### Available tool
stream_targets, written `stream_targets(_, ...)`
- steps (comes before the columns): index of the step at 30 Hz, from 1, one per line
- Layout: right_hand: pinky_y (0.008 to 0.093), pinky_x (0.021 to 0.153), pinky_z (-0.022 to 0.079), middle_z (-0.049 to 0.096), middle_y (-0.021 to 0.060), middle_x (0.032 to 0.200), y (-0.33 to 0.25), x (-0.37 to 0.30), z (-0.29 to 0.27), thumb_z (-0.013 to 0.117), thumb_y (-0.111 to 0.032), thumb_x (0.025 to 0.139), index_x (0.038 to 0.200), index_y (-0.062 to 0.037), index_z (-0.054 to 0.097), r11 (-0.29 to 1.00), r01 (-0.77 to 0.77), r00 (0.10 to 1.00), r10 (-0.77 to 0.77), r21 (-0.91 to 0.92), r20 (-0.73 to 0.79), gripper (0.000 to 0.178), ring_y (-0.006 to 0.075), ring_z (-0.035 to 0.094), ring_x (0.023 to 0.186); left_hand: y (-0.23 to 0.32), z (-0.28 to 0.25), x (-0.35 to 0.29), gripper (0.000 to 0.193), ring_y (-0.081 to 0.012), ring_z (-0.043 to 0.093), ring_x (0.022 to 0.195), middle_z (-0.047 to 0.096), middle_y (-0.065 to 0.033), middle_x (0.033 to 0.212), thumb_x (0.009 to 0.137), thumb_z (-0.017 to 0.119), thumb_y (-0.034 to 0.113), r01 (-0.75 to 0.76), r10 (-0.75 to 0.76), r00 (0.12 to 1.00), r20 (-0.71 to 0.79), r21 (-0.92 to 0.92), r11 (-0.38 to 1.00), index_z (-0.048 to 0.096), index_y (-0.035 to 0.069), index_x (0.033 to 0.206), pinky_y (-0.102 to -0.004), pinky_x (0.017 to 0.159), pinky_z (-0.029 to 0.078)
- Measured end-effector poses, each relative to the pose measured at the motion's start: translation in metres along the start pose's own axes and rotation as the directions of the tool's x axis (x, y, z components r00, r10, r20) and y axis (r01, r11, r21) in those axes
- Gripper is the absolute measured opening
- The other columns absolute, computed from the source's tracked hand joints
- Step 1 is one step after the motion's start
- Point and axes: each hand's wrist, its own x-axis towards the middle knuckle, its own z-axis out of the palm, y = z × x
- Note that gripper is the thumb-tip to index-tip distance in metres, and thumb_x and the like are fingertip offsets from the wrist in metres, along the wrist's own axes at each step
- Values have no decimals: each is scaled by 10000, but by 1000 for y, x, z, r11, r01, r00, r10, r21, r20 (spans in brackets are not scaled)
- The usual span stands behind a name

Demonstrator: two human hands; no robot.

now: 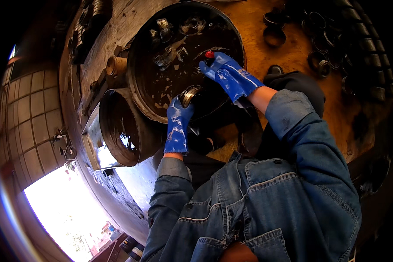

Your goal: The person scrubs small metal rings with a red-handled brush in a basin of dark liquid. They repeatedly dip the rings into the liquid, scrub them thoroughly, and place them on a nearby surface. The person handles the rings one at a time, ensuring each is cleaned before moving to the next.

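Both my hands wear wet blue rubber gloves over a large round metal tub [130, 74] of dark liquid. My left hand [178, 121] is closed on a shiny metal ring [190, 94], held upright near the tub's near edge. To the right, my right hand [228, 75] curls its fingers round a small dark object with a red end [210, 54]; its kind is not clear, since the glove hides most of it. Farther back in the tub, a wet metal ring [163, 29] and other glistening ring-shaped pieces sit partly in the liquid.
Beside the tub on the left stands a smaller metal drum [149, 139] with dark liquid inside. A rusty can [116, 66] is near its far side. Loose rings [274, 37] lie on the brown floor at right, before long ring stacks [373, 59]. More ring stacks [86, 28] are far left.
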Motion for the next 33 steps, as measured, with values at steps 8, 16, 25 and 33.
stream_targets(8, 419, 988, 567, 729, 136, 1139, -52, -51, 18, 629, -554, 1009, 1171, -126, 741, 923, 369, 869, -299, -114, 394, 472, 305, 710, 1077, -7, -8, -17, 462, -374, 728, 1085, 762, -213, 1130, 839, 806, 292, 89, -80, 995, 65, -142, 986, 714, 11, 1194, -419, 939, 579)
stream_targets(16, 333, 782, 558, 758, 85, 858, -2, -5, 22, 711, -365, 979, 909, -69, 729, 983, 92, 979, -119, 160, 167, 304, 190, 714, 836, 1, -9, -15, 513, -365, 728, 1093, 752, -225, 1171, 824, 821, 312, 17, -12, 1000, 25, -206, 978, 706, -3, 1213, -409, 950, 575)
stream_targets(25, 382, 982, 581, 778, 160, 1141, -4, -7, 22, 731, -483, 914, 1240, -111, 748, 997, 58, 972, -43, -59, 231, 494, 310, 747, 1057, 24, -22, -22, 513, -394, 719, 1080, 743, -234, 1159, 816, 834, 306, 5, -4, 1000, 7, -68, 998, 701, -12, 1196, -426, 945, 571)
stream_targets(33, 411, 968, 577, 777, 159, 1126, -12, -10, -12, 692, -444, 953, 1154, -96, 779, 996, -87, 983, 91, -32, 162, 411, 342, 732, 1073, 8, 8, -14, 487, -369, 740, 1005, 756, -200, 1143, 816, 838, 262, -23, 31, 999, 41, -192, 981, 708, 4, 1207, -405, 925, 587)
